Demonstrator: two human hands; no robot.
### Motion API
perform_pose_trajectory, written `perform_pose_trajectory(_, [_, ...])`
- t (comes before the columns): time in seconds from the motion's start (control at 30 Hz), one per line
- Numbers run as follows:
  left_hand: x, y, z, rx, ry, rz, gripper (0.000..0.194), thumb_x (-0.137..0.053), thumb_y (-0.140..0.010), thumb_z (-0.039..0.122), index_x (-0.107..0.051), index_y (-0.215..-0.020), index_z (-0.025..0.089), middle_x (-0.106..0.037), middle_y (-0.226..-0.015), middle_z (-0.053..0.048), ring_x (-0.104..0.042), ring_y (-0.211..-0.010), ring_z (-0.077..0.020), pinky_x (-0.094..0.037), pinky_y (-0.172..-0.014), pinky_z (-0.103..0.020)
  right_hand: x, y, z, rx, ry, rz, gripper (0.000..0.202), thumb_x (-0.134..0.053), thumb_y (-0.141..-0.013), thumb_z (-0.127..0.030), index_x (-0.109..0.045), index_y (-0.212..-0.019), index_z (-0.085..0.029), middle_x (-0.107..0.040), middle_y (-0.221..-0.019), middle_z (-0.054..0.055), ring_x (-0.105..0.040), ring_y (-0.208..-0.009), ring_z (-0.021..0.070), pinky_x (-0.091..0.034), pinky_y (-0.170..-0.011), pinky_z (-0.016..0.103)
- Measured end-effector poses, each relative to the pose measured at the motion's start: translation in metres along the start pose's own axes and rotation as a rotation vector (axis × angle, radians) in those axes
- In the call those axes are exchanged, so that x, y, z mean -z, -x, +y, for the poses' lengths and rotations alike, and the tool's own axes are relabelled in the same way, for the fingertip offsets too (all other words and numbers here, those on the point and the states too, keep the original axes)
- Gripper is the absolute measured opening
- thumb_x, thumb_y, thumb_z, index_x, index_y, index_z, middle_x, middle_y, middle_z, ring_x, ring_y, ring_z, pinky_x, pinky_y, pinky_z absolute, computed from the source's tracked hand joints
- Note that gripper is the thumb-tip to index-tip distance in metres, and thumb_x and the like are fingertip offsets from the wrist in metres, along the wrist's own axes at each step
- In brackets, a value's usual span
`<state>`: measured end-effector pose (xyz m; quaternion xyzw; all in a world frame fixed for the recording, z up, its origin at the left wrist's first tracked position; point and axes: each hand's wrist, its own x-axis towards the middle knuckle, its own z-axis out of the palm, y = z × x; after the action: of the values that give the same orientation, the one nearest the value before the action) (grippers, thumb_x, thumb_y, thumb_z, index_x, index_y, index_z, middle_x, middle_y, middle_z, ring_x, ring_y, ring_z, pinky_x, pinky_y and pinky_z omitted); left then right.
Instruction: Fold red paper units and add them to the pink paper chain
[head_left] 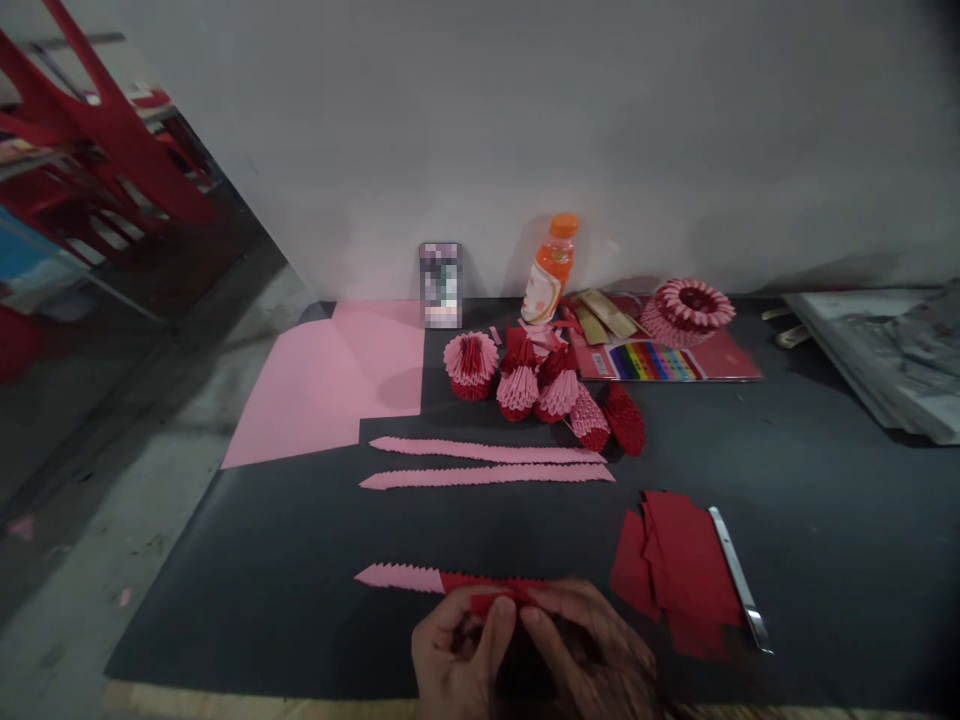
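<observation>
My left hand (461,650) and my right hand (581,640) meet at the front of the black mat, both pinching a small folded red paper (491,602) between thumbs and fingers. Just behind them lies a toothed strip (405,577), pink at its left end and red toward the right, partly covered by my fingers. Two pink toothed strips (487,475) lie farther back. To the right of my right hand rests a loose pile of red paper pieces (694,560), with a silver cutter (739,580) along its right edge.
Pink sheets (322,380) lie back left. Folded-paper pieces (517,385), a phone (441,285), an orange bottle (551,270) and a round paper piece (688,312) on a red packet (720,355) are near the wall. Wrapped boards (885,350) lie at right.
</observation>
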<state>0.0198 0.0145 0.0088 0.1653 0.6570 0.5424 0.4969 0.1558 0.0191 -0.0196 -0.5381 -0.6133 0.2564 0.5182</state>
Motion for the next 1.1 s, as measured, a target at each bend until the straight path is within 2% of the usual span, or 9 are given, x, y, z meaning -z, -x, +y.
perform_pose_trajectory(0.1, [-0.001,0.0,0.002,0.016,0.024,-0.008,0.064,-0.113,-0.061,0.087,-0.095,-0.066,0.025,-0.082,-0.056,-0.004,-0.07,-0.054,-0.0198,-0.06,-0.052,-0.028,0.007,0.003,0.005,0.086,0.058,0.003,0.017,-0.092,-0.109,-0.034,-0.101,-0.12,-0.042,-0.1,-0.095,-0.002,-0.097,-0.071,0.0231,-0.081,-0.067,0.022])
perform_pose_trajectory(0.17, [0.0,0.0,0.003,0.025,0.032,-0.008,0.066,-0.113,-0.06,0.089,-0.094,-0.063,0.026,-0.078,-0.054,-0.002,-0.068,-0.053,-0.0181,-0.059,-0.051,-0.027,0.015,0.002,0.007,0.167,0.065,-0.066,0.037,-0.088,-0.112,-0.03,-0.097,-0.141,-0.05,-0.102,-0.101,-0.003,-0.099,-0.075,0.0236,-0.082,-0.071,0.023])
perform_pose_trajectory(0.3, [0.001,-0.002,0.003,0.007,0.027,-0.02,0.066,-0.111,-0.064,0.09,-0.089,-0.059,0.027,-0.076,-0.052,0.0,-0.063,-0.052,-0.0157,-0.054,-0.052,-0.025,0.027,-0.001,0.009,0.344,0.137,-0.204,0.077,-0.076,-0.117,-0.024,-0.059,-0.185,-0.056,-0.104,-0.114,-0.002,-0.1,-0.08,0.0253,-0.083,-0.077,0.025])
perform_pose_trajectory(0.47, [0.003,-0.008,0.001,0.01,-0.036,-0.027,0.076,-0.108,-0.068,0.092,-0.083,-0.056,0.021,-0.07,-0.051,0.001,-0.055,-0.052,-0.013,-0.045,-0.054,-0.023,0.029,0.003,0.008,0.429,0.35,-0.222,0.081,-0.062,-0.119,-0.021,-0.042,-0.195,-0.045,-0.103,-0.124,0.002,-0.102,-0.097,0.0295,-0.084,-0.096,0.029])
perform_pose_trajectory(0.7, [0.009,-0.011,-0.003,0.01,-0.132,-0.061,0.076,-0.103,-0.071,0.097,-0.088,-0.062,0.022,-0.078,-0.057,-0.002,-0.065,-0.058,-0.0173,-0.052,-0.057,-0.025,0.032,0.017,0.022,0.498,0.465,-0.264,0.085,-0.064,-0.119,-0.03,-0.035,-0.198,-0.04,-0.102,-0.126,0.003,-0.102,-0.096,0.0311,-0.083,-0.091,0.029])
perform_pose_trajectory(0.8, [0.011,-0.011,-0.001,-0.024,-0.187,-0.078,0.074,-0.1,-0.076,0.096,-0.091,-0.065,0.023,-0.078,-0.058,-0.002,-0.066,-0.058,-0.0178,-0.053,-0.057,-0.024,0.035,0.022,0.029,0.517,0.488,-0.288,0.077,-0.063,-0.123,-0.038,-0.041,-0.197,-0.038,-0.101,-0.132,0.003,-0.102,-0.102,0.03,-0.082,-0.097,0.027])
perform_pose_trajectory(0.9, [0.012,-0.011,0.004,-0.058,-0.172,-0.113,0.065,-0.103,-0.076,0.089,-0.098,-0.074,0.025,-0.087,-0.066,-0.004,-0.075,-0.064,-0.0214,-0.063,-0.065,-0.027,0.037,0.023,0.031,0.478,0.473,-0.319,0.059,-0.061,-0.126,-0.045,-0.066,-0.185,-0.042,-0.101,-0.136,0.002,-0.102,-0.11,0.029,-0.08,-0.106,0.028])
perform_pose_trajectory(1.0, [0.012,-0.01,0.008,-0.091,-0.193,-0.125,0.058,-0.103,-0.078,0.085,-0.097,-0.073,0.027,-0.087,-0.066,-0.003,-0.077,-0.065,-0.0238,-0.064,-0.065,-0.03,0.034,0.018,0.028,0.406,0.323,-0.292,0.044,-0.065,-0.125,-0.044,-0.087,-0.163,-0.047,-0.104,-0.121,-0.001,-0.103,-0.096,0.0253,-0.081,-0.096,0.026])
perform_pose_trajectory(1.1, [0.011,-0.008,0.006,-0.124,-0.211,-0.074,0.059,-0.099,-0.081,0.087,-0.093,-0.071,0.03,-0.082,-0.061,0.0,-0.075,-0.062,-0.0235,-0.061,-0.063,-0.031,0.024,0.011,0.019,0.177,0.1,-0.175,0.028,-0.08,-0.117,-0.038,-0.098,-0.138,-0.042,-0.103,-0.107,0.001,-0.1,-0.08,0.0225,-0.081,-0.083,0.022])
